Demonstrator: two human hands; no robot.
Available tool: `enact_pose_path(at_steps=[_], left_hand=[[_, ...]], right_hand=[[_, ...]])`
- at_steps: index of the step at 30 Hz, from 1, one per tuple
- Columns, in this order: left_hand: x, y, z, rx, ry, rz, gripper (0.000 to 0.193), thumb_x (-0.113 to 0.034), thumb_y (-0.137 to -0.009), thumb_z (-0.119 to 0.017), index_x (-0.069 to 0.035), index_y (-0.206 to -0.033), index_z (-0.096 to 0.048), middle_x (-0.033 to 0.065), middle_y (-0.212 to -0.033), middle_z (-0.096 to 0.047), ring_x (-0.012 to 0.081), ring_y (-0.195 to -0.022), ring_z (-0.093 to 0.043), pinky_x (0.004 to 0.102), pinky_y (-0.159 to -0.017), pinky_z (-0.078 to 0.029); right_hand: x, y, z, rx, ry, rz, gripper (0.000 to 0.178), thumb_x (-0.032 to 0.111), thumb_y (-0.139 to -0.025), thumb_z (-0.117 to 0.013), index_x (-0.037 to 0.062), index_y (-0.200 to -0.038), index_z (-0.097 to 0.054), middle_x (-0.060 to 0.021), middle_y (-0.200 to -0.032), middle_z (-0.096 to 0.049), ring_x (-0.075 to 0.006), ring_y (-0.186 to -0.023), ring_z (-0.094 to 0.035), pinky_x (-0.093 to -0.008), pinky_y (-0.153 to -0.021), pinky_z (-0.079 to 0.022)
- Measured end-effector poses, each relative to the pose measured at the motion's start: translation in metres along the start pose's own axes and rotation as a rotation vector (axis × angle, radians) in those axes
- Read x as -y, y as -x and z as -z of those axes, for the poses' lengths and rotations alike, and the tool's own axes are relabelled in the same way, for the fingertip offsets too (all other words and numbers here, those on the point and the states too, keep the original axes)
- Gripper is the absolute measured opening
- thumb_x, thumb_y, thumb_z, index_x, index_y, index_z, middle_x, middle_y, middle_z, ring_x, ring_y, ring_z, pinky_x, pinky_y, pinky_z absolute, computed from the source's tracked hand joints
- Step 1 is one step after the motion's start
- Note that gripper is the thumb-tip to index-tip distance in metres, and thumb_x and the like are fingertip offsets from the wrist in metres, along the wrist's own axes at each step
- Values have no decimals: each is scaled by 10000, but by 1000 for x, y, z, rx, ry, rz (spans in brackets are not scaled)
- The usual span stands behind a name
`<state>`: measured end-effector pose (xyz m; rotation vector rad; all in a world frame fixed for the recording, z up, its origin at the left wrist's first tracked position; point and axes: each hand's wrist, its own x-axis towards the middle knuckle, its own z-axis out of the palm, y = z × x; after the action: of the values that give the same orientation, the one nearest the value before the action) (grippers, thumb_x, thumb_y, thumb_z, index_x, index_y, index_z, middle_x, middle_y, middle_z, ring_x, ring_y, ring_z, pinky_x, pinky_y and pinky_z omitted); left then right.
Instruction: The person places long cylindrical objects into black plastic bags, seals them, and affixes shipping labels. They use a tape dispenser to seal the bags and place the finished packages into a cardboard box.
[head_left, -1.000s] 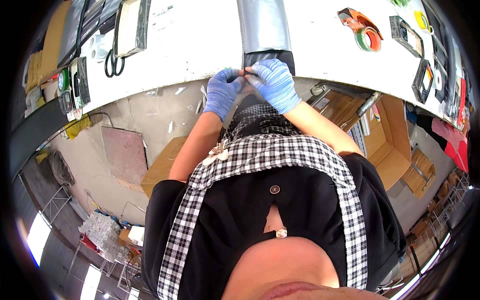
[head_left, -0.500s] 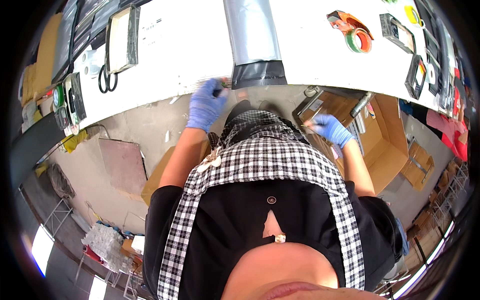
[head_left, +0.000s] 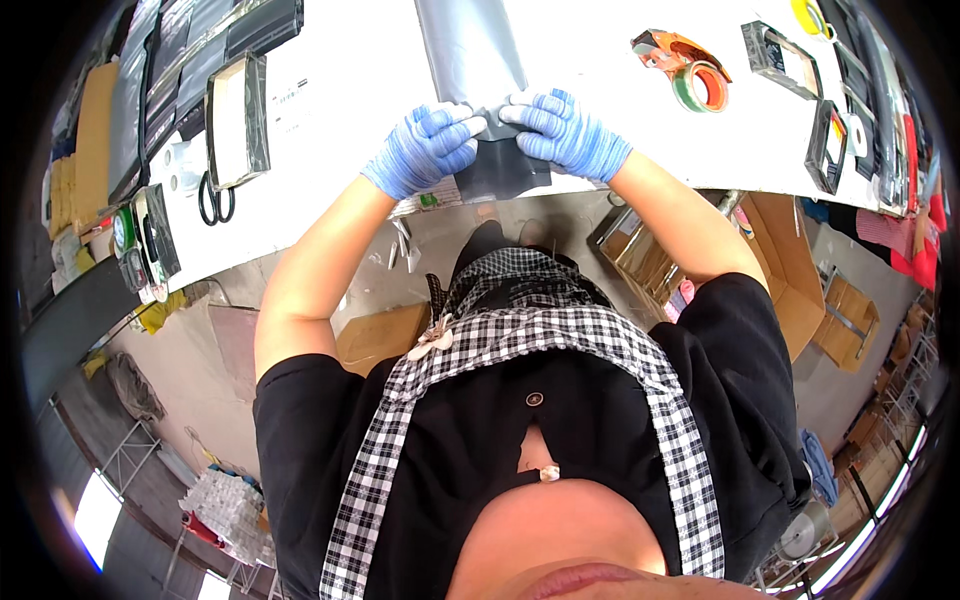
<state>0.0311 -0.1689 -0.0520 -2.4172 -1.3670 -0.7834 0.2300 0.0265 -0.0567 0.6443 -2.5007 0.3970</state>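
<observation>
A grey plastic mailing bag [head_left: 470, 50] lies lengthwise on the white table [head_left: 330, 60], its dark flap [head_left: 503, 172] hanging at the near edge. Both my hands wear blue-and-white knit gloves. My left hand [head_left: 428, 150] grips the bag's left side, just above the flap, with curled fingers. Opposite it, my right hand [head_left: 572, 135] has its fingertips closed on the right side. The fingertips of both hands nearly meet along the line where grey turns dark. A small green item [head_left: 428, 200] shows under my left hand, too little of it to name.
An orange tape dispenser [head_left: 690, 55] with a tape roll [head_left: 700, 87] stands to the right. Black-edged boxes [head_left: 828, 145] line the right side; another box [head_left: 238, 120] and black-handled scissors [head_left: 216, 203] lie left. An open cardboard box [head_left: 790, 280] sits below the table's right edge.
My right hand has risen from beside the cardboard box onto the bag. My left hand has moved from the table's edge up to the bag. The flap now appears partly covered.
</observation>
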Motion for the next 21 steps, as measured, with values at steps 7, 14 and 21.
enact_pose_path(at_steps=[7, 14, 21], left_hand=[[-61, -9, 6, -335, 615, 671, 209, 53, -825, -679, -51, -1001, -638, 64, -947, -650, 193, -847, -636, 301, -750, -518], [-202, 0, 10, -722, 870, 1602, 151, -180, -932, -643, -39, -986, -635, -1, -882, -607, 90, -779, -559, 230, -715, -464], [-206, 3, -14, -890, 1407, 1979, 237, -311, -936, -649, -75, -914, -654, -20, -808, -611, 80, -685, -490, 242, -683, -441]], right_hand=[[44, -14, 10, -248, -269, -567, 112, 106, -842, -675, 39, -918, -627, -110, -921, -654, -317, -816, -638, -358, -711, -528], [170, 4, 30, -270, -709, -1223, 76, 86, -939, -574, 24, -898, -590, -102, -769, -542, -236, -717, -561, -338, -671, -475], [169, 18, -4, -162, -1145, -1838, 442, 444, -933, -601, 22, -1037, -675, -46, -885, -653, -102, -786, -571, -254, -648, -479]])
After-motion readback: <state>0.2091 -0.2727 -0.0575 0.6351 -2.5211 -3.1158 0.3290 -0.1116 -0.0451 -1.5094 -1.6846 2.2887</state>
